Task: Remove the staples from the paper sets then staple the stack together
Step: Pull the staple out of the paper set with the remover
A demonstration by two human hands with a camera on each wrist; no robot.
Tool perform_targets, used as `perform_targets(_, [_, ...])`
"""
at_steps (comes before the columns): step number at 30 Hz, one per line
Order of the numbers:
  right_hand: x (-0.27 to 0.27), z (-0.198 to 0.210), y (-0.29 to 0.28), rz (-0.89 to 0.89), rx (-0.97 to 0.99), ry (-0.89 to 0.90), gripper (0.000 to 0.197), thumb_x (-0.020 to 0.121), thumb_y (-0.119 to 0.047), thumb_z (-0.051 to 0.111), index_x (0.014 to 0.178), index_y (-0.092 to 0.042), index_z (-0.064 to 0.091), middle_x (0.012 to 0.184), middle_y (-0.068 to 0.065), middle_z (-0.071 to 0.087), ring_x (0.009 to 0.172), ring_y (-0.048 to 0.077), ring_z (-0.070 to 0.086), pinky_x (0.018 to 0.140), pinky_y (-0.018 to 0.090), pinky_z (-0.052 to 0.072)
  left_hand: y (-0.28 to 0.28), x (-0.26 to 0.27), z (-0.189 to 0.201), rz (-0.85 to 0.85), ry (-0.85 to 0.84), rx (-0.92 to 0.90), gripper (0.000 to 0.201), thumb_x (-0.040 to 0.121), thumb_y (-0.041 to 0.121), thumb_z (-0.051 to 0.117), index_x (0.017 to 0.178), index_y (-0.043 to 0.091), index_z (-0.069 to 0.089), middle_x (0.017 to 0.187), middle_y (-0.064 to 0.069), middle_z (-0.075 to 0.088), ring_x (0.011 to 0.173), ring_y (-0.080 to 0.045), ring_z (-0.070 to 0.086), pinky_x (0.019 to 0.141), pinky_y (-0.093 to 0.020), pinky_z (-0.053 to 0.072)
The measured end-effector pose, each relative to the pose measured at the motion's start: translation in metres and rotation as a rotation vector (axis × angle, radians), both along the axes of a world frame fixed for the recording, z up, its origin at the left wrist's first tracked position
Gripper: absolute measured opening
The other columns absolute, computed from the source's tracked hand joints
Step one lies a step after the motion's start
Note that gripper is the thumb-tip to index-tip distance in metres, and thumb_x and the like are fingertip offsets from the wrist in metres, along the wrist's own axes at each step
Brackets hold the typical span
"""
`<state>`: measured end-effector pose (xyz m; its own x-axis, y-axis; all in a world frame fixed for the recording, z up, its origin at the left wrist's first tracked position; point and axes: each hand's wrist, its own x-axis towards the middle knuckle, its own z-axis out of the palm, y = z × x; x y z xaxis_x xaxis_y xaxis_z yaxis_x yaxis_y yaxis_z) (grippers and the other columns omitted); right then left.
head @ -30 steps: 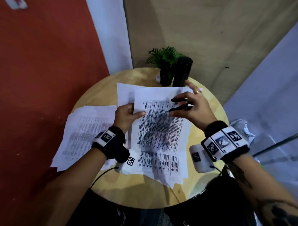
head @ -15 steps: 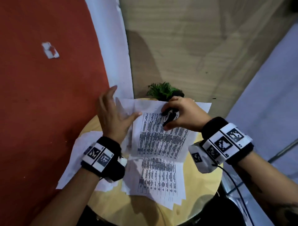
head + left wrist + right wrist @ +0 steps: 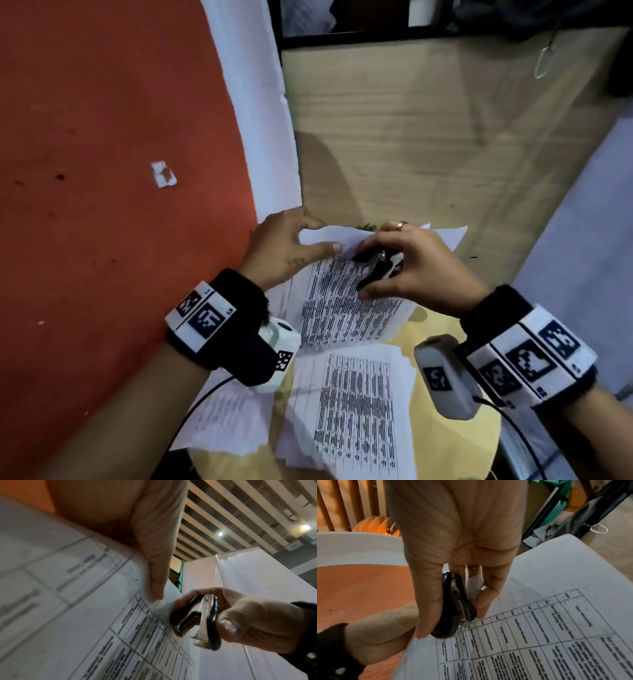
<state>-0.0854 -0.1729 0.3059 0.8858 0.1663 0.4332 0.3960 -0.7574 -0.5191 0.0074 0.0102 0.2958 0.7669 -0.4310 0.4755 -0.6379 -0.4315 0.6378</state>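
Paper set point(image 3: 346, 301) now raised off the bench point(image 3: 421, 334); my left hand point(image 3: 284, 250) pinches its corner, right hand point(image 3: 411, 270) clamps the staple remover point(image 3: 375, 269)—I squeeze squarely.

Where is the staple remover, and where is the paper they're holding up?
staple remover point(image 3: 197, 616), left wrist view, on its metal middle.
paper point(image 3: 346, 308), head view, on the printed table of the lifted sheet.

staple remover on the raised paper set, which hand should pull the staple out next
Right. The right hand already pinches the staple remover at the top corner of the lifted paper set. The left hand only pinches that corner, steadying it.
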Motion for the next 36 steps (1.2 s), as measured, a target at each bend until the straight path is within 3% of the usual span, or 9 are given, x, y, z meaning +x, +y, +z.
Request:
perform_targets(4, [0.001,0.003,-0.004,0.007,0.025,0.008,0.045,0.051,-0.027,0.090,0.093,-0.019,0.072,0.090,0.003,0.062,0.087,0.016,0.059,0.078,0.028,0.048,-0.005,0.003,0.006,-0.043,0.016,0.074,0.040,0.063,0.066,0.060,0.080,0.030,0.066,0.088,0.006,0.068,0.096,-0.026,0.065,0.090,-0.047,0.047])
perform_targets(9, [0.004,-0.011,0.000,-0.071,0.127,-0.248,0.047,0.054,-0.029,0.086,0.096,-0.016,0.070,0.104,0.003,0.058,0.099,0.007,0.052,0.081,0.010,0.041,-0.007,0.001,0.006,-0.135,0.085,-0.010,0.045,0.068,0.058,0.061,0.092,0.021,0.067,0.085,-0.023,0.066,0.072,-0.031,0.062,0.077,-0.048,0.050])
perform_targets(13, [0.007,-0.028,0.008,-0.107,0.101,-0.452,0.043,0.059,-0.018,0.080,0.098,-0.006,0.067,0.118,0.014,0.054,0.106,0.005,0.049,0.086,0.005,0.040,-0.006,-0.002,0.011,-0.079,0.167,-0.131,0.030,0.060,0.055,0.072,0.077,0.032,0.062,0.087,-0.003,0.053,0.082,-0.014,0.045,0.071,-0.029,0.035])
perform_targets(16, [0.010,-0.032,0.010,-0.120,0.111,-0.468,0.043,0.060,-0.016,0.081,0.099,-0.007,0.065,0.124,0.015,0.049,0.108,0.007,0.049,0.080,0.017,0.048,-0.005,-0.005,0.012,-0.057,0.159,-0.139,0.039,0.074,0.031,0.079,0.106,0.013,0.065,0.098,0.004,0.060,0.094,-0.010,0.055,0.081,-0.021,0.044])
perform_targets(19, [0.014,-0.031,0.014,-0.134,0.133,-0.505,0.042,0.061,-0.014,0.080,0.100,-0.005,0.064,0.121,0.013,0.051,0.103,0.008,0.053,0.081,0.013,0.047,-0.003,-0.004,0.013,-0.081,0.209,-0.121,0.049,0.065,0.045,0.074,0.097,0.008,0.072,0.098,-0.002,0.073,0.093,-0.016,0.067,0.092,-0.037,0.050])
perform_targets(22, [0.018,-0.027,0.019,-0.119,0.133,-0.565,0.039,0.063,-0.009,0.078,0.100,-0.002,0.067,0.117,0.014,0.054,0.093,0.005,0.053,0.081,0.005,0.043,-0.001,-0.002,0.009,-0.122,0.248,-0.172,0.052,0.056,0.051,0.071,0.091,0.011,0.073,0.092,-0.006,0.074,0.087,-0.019,0.069,0.087,-0.041,0.051])
perform_targets(27, [0.025,-0.027,0.023,-0.069,0.099,-0.579,0.039,0.067,-0.009,0.078,0.104,-0.001,0.068,0.107,0.011,0.064,0.099,0.016,0.058,0.091,0.019,0.045,-0.002,-0.001,0.009,-0.161,0.259,-0.221,0.044,0.061,0.043,0.074,0.087,0.007,0.073,0.093,-0.023,0.070,0.091,-0.037,0.067,0.088,-0.056,0.049])
perform_targets(33, [0.036,-0.032,0.024,-0.028,0.071,-0.562,0.041,0.066,-0.009,0.078,0.104,0.001,0.067,0.108,0.013,0.064,0.100,0.016,0.057,0.092,0.019,0.043,0.000,0.005,0.003,-0.172,0.288,-0.244,0.041,0.061,0.039,0.073,0.082,0.003,0.070,0.090,-0.029,0.068,0.076,-0.022,0.059,0.073,-0.053,0.050])
perform_targets(36, [0.039,-0.035,0.026,-0.043,0.050,-0.567,0.040,0.066,-0.010,0.078,0.102,0.001,0.068,0.107,0.013,0.065,0.097,0.020,0.061,0.090,0.020,0.044,0.002,0.006,0.001,-0.166,0.313,-0.240,0.036,0.057,0.042,0.074,0.075,0.011,0.072,0.081,-0.019,0.070,0.073,-0.020,0.060,0.070,-0.042,0.050])
